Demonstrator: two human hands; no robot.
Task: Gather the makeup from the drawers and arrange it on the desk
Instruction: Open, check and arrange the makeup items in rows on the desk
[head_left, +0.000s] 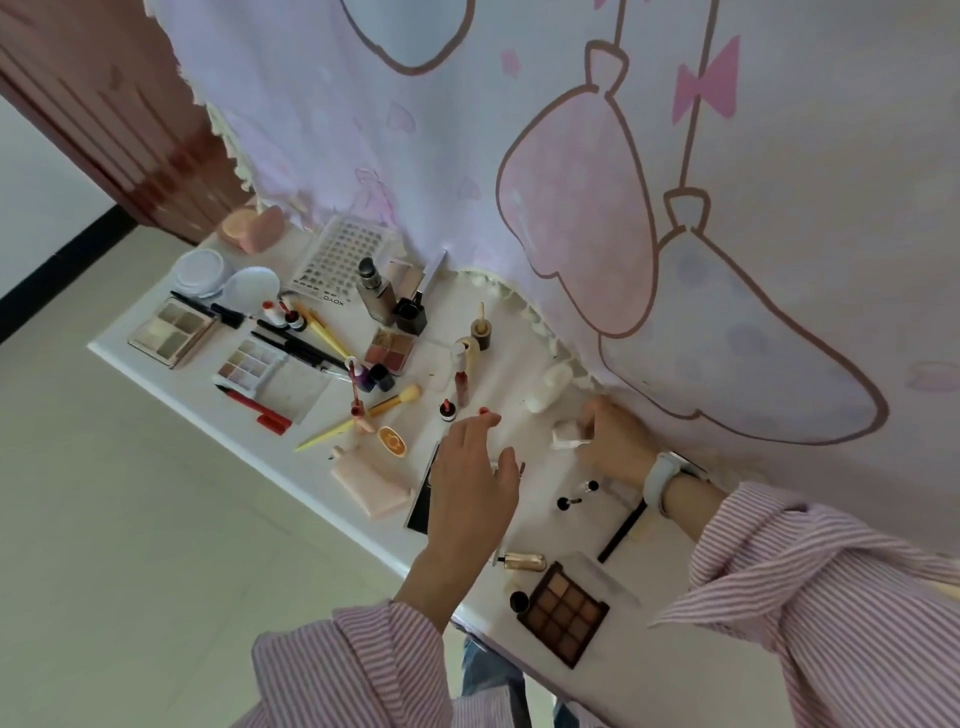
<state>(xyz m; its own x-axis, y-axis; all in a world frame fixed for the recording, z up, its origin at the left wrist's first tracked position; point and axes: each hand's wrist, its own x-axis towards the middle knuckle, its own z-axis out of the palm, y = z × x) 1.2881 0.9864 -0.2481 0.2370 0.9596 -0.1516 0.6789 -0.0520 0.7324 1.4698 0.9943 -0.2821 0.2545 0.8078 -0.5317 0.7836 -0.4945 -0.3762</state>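
Left hand relaxed, hovering over black flat case; right hand pinching small white glossy bottle near desk back edge; square nine-pan palette near front edge.

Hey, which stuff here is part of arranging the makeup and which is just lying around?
Part of the job: brown eyeshadow palette, gold tube, pink tube, yellow brush, small white item in right hand.
Lying around: cartoon curtain, wristwatch.

Single head-worn wide-angle view — looks forward and steeply down, rolled so the white makeup-strewn bench runs diagonally. Close range: both striped sleeves fill the lower edge, the pale printed curtain fills the top.
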